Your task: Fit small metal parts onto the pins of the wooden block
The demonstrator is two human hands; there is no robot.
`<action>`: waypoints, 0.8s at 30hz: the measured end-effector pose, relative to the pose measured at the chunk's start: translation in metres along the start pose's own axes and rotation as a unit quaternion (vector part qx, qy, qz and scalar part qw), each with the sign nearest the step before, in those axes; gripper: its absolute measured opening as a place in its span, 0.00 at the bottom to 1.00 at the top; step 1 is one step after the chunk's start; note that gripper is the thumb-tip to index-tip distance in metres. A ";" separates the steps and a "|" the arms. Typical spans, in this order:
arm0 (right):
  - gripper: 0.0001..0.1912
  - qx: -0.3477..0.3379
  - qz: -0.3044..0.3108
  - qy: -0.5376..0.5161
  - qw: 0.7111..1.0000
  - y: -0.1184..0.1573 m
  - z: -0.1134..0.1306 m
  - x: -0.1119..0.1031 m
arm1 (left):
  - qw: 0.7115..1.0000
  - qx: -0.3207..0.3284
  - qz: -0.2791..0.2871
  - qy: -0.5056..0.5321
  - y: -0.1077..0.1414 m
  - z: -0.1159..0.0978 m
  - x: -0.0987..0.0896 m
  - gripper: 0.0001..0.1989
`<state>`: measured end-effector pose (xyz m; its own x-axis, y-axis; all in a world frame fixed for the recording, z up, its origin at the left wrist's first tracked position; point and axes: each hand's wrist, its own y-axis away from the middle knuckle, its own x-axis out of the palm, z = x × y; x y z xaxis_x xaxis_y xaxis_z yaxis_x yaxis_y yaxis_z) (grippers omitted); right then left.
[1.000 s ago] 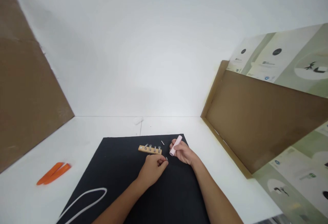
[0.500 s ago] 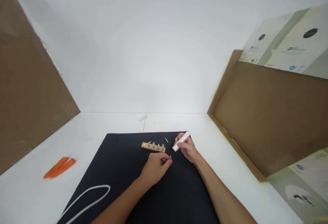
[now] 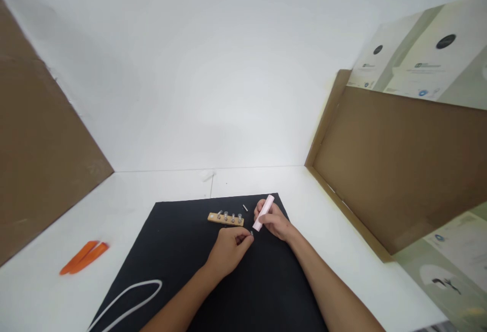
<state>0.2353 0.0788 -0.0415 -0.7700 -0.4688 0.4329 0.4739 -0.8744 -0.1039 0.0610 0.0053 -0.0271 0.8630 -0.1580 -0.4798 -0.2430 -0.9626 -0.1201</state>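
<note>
My left hand (image 3: 231, 247) is closed in a pinch on a small metal piece (image 3: 251, 233), too small to name more exactly. My right hand (image 3: 276, 222) wraps round a pale pink bar-shaped tool (image 3: 264, 212). The tool's lower end is close to the metal piece at my left fingertips; whether they touch I cannot tell. Just beyond my left hand lies a light wooden strip (image 3: 210, 216) carrying several shiny metal fittings (image 3: 233, 218). A short metal pin (image 3: 245, 208) rests on the black mat between the strip and my right hand.
Under my hands is a black mat (image 3: 167, 241) on a white table (image 3: 125, 205). Two orange strips (image 3: 84, 257) lie at the left, and a white cable (image 3: 142, 284) loops over the mat's near left. Brown cardboard panels (image 3: 399, 170) stand on both sides, with a white wall behind.
My right hand has swung the pink tool steeper and brought its lower end down and left, nearer the metal piece. My left hand keeps its pinch. The whole view has shifted slightly.
</note>
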 end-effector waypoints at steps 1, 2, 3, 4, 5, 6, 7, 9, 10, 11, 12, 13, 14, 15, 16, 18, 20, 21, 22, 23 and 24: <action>0.15 -0.001 -0.002 -0.004 1.000 0.000 0.000 -0.001 | 1.000 0.000 0.000 0.002 0.000 0.000 0.000 0.13; 0.15 -0.006 -0.010 -0.007 1.000 -0.001 -0.001 -0.001 | 1.000 0.000 0.000 0.003 0.000 0.000 0.000 0.13; 0.15 -0.012 -0.021 -0.008 1.000 -0.001 -0.002 -0.001 | 1.000 0.000 -0.001 0.004 0.000 0.001 0.000 0.13; 0.15 -0.020 -0.035 -0.007 0.999 -0.002 -0.002 -0.001 | 1.000 -0.002 -0.003 0.003 0.000 0.002 0.001 0.12; 0.15 -0.026 -0.048 -0.005 0.999 -0.003 -0.003 -0.001 | 1.000 -0.004 -0.005 0.002 0.000 0.002 0.001 0.12; 0.15 -0.030 -0.058 -0.003 0.998 -0.003 -0.003 -0.001 | 1.000 -0.005 -0.008 0.000 0.000 0.003 0.001 0.12; 0.15 -0.031 -0.063 -0.001 0.998 -0.003 -0.003 -0.001 | 1.000 -0.006 -0.011 -0.001 0.000 0.004 0.002 0.12; 0.15 -0.025 -0.057 0.001 0.998 -0.003 -0.003 0.000 | 1.000 -0.007 -0.015 -0.002 0.000 0.005 0.002 0.11; 0.15 -0.020 -0.048 0.000 0.999 -0.003 -0.002 0.000 | 1.000 -0.007 -0.015 -0.002 0.000 0.005 0.003 0.11; 0.15 -0.015 -0.037 -0.001 0.999 -0.002 -0.001 0.000 | 1.000 -0.008 -0.015 -0.001 0.000 0.006 0.003 0.12; 0.15 -0.011 -0.026 -0.001 1.000 -0.002 -0.001 0.000 | 1.000 -0.008 -0.014 -0.001 0.000 0.006 0.003 0.12; 0.15 -0.009 -0.017 -0.001 1.000 -0.001 -0.001 0.000 | 1.000 -0.008 -0.013 -0.001 0.000 0.006 0.003 0.11; 0.15 -0.008 -0.011 0.000 1.000 -0.001 -0.001 0.000 | 1.000 -0.008 -0.013 0.000 0.000 0.006 0.003 0.11; 0.15 -0.009 -0.010 0.003 1.000 -0.001 -0.001 0.001 | 1.000 -0.007 -0.012 0.002 0.000 0.006 0.003 0.11; 0.15 -0.012 -0.015 0.008 1.000 -0.001 -0.001 0.001 | 1.000 -0.007 -0.011 0.004 0.001 0.007 0.003 0.11; 0.15 -0.022 -0.038 0.018 0.999 -0.002 -0.002 0.003 | 1.000 -0.009 -0.011 0.008 0.000 0.007 0.003 0.11; 0.14 -0.031 -0.069 0.027 0.997 -0.003 -0.003 0.003 | 1.000 -0.008 -0.013 0.007 0.000 0.008 0.004 0.11; 0.14 -0.033 -0.079 0.028 0.996 -0.003 -0.003 0.003 | 1.000 -0.007 -0.015 0.007 0.000 0.008 0.004 0.11; 0.14 -0.032 -0.084 0.028 0.996 -0.004 -0.003 0.003 | 1.000 -0.007 -0.016 0.006 0.000 0.008 0.004 0.11; 0.14 -0.029 -0.082 0.026 0.996 -0.004 -0.003 0.003 | 1.000 -0.008 -0.016 0.005 0.000 0.009 0.004 0.11; 0.14 -0.025 -0.074 0.023 0.997 -0.004 -0.003 0.002 | 1.000 -0.008 -0.016 0.004 0.000 0.009 0.004 0.11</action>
<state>0.2304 0.0806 -0.0429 -0.8489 -0.3390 0.4056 0.3335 -0.9387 -0.0866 0.0606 0.0071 -0.0365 0.8742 -0.1288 -0.4682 -0.2076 -0.9708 -0.1206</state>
